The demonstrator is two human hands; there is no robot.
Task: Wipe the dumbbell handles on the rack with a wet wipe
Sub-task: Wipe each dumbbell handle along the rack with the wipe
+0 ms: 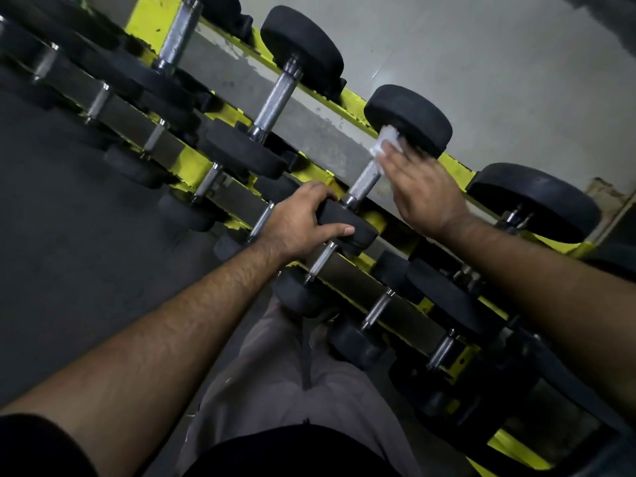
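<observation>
The right hand reaches over the top tier of the yellow rack and presses a crumpled white wet wipe against the far end of a knurled steel dumbbell handle, right where the handle meets the far black weight head; the fingers curl over the wipe and grasp it, and the back of the hand hides how far they wrap around the bar. The left hand steadies the same dumbbell at its near end, thumb and fingers clasped around the rim of the near weight head, which sits on the front rail of the rack. The bare lower stretch of the handle shows between the two hands. To the left on the same tier lie two more dumbbells, the neighbouring dumbbell with its knurled handle uncovered and a farther dumbbell partly cut off at the top edge. To the right, a larger weight head crowds close to the right wrist. A lower tier runs beneath the left forearm, holding a row of smaller dumbbells with short bright handles, set close together. Behind the rack rises a pale grey wall; a dark floor spreads out at the left. The person's grey trousers fill the bottom centre, just before the lower tier.
</observation>
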